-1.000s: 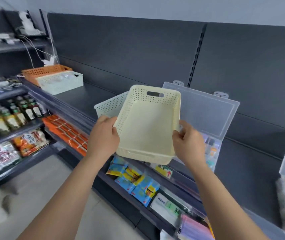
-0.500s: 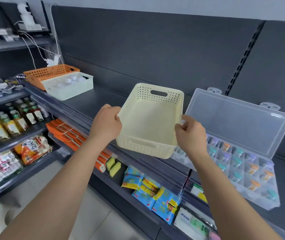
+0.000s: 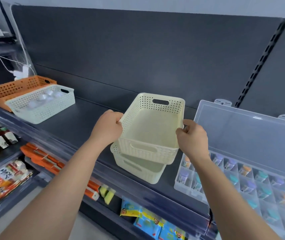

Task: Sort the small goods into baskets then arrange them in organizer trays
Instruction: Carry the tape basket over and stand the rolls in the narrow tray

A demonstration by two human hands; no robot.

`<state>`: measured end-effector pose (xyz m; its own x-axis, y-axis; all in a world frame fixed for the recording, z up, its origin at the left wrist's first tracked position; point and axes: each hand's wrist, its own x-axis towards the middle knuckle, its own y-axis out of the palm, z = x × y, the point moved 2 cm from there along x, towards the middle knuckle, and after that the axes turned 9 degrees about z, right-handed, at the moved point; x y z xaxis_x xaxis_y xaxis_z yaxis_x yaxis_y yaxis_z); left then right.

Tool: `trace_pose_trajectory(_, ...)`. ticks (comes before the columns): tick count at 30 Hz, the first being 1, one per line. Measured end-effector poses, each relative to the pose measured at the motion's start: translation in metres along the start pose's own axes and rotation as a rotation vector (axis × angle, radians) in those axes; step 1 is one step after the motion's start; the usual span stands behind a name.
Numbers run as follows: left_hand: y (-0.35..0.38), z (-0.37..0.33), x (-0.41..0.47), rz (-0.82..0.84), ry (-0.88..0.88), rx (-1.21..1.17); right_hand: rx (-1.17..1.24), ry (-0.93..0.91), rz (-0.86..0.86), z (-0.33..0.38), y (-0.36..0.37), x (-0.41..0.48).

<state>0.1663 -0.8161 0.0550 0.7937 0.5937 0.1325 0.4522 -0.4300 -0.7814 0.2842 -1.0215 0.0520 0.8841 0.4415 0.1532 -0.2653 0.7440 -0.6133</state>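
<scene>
Four baskets in all: two cream, the upper cream basket (image 3: pixel 152 129) over the lower cream basket (image 3: pixel 138 172) by the shelf's front edge, plus one white basket (image 3: pixel 41 110) and one orange basket (image 3: pixel 15 88) toward the left end. One clear organizer tray (image 3: pixel 186 188) sits at the right end. The small capped goods in its compartments are too many to count.

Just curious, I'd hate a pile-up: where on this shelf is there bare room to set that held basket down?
The widest bare shelf lies between the white basket and the lower cream basket. A strip runs behind, along the back wall. Crowded on the right: the organizer sits close beside that basket.
</scene>
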Motion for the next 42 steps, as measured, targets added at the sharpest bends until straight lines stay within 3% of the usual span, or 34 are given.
trace_pose_trajectory(16, -0.001, 0.045, 0.039, 0.226, 0.229, -0.026, -0.12, 0.239, -0.211, 0.027, 0.04, -0.031)
trace_pose_trajectory(27, 0.013, 0.068, 0.031, 0.321, 0.262, 0.1, -0.387, 0.375, -0.118, 0.019, 0.07, -0.045)
trace_pose_trajectory(31, 0.002, 0.073, 0.033, 0.347, 0.285, 0.18, -0.724, 0.295, -0.119, 0.036, 0.074, -0.036)
trace_pose_trajectory(34, -0.017, 0.09, 0.037, 0.268, 0.301, 0.291, -0.677, 0.106, -0.108, 0.062, 0.09, -0.022)
trace_pose_trajectory(42, -0.09, 0.18, 0.041, 0.152, 0.18, 0.635, -0.694, -0.228, 0.209, 0.135, 0.197, 0.005)
